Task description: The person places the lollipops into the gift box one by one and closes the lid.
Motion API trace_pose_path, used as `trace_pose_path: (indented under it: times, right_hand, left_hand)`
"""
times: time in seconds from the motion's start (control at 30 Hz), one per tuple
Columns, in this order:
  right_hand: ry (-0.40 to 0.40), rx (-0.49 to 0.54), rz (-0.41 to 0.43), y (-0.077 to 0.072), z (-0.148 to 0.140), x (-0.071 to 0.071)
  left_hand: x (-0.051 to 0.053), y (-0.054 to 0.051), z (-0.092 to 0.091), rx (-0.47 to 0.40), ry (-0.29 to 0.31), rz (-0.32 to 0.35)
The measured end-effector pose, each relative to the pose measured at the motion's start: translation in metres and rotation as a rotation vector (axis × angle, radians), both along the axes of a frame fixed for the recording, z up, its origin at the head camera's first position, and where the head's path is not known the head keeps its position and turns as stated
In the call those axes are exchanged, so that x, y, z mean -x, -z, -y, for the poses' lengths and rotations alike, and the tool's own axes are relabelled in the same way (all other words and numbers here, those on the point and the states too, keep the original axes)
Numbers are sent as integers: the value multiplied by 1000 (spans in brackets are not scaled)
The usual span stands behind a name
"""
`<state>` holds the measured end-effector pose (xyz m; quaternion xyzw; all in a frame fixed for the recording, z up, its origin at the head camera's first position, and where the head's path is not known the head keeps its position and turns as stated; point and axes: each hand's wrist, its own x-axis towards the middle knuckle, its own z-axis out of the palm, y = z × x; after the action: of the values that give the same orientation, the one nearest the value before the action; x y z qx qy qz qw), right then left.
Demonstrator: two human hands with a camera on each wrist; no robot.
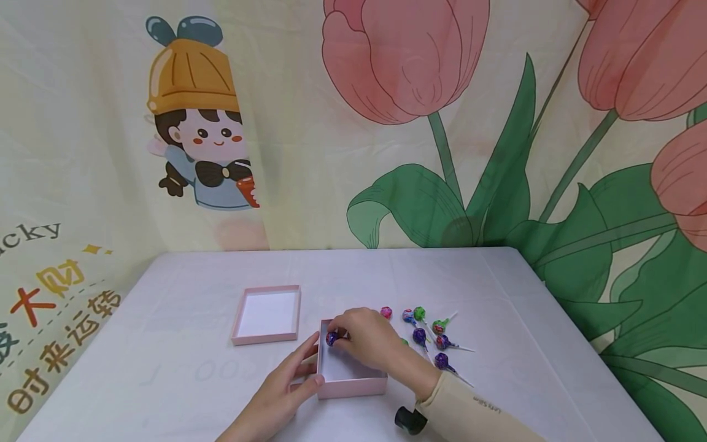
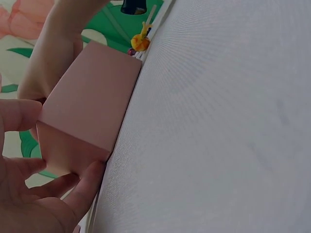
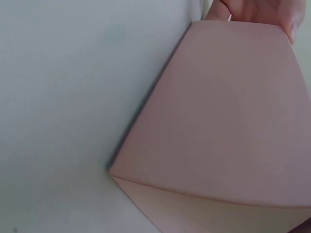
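Observation:
An uncovered pink box point(image 1: 353, 388) with a pale inside stands on the table. My left hand point(image 1: 287, 383) rests against its left side, fingers along the wall and thumb at the near corner. The left wrist view shows these fingertips touching the pink wall point(image 2: 87, 97). Over the box's far left part, my right hand point(image 1: 364, 337) pinches a purple-wrapped lollipop point(image 1: 332, 339) between thumb and fingers. Its stick is hidden by the hand. In the right wrist view a pink side of the box point(image 3: 218, 111) fills much of the frame, hiding the right hand's grip.
Several lollipops lie right of the box, among them a purple one point(image 1: 420, 336), a pink one point(image 1: 386, 312) and a green one point(image 1: 420, 313). A shallow pink lid point(image 1: 265, 338) lies back left. A black cylinder point(image 1: 410, 420) is by the right sleeve.

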<state>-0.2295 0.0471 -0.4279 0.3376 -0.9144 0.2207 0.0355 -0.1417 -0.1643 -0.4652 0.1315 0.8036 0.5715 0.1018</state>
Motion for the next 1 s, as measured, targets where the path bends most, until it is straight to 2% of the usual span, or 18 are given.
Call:
trace_pose_path:
  times: [0.23, 0.4, 1.0]
  right_hand:
    - [57, -65, -52, 9, 3, -2]
    - [82, -75, -86, 11, 5, -4]
    - [110, -96, -132, 16, 14, -5]
  left_hand:
    - [0, 1, 0, -4, -3, 2]
    - [0, 1, 0, -1, -10, 5]
    - [0, 0, 0, 8, -12, 11]
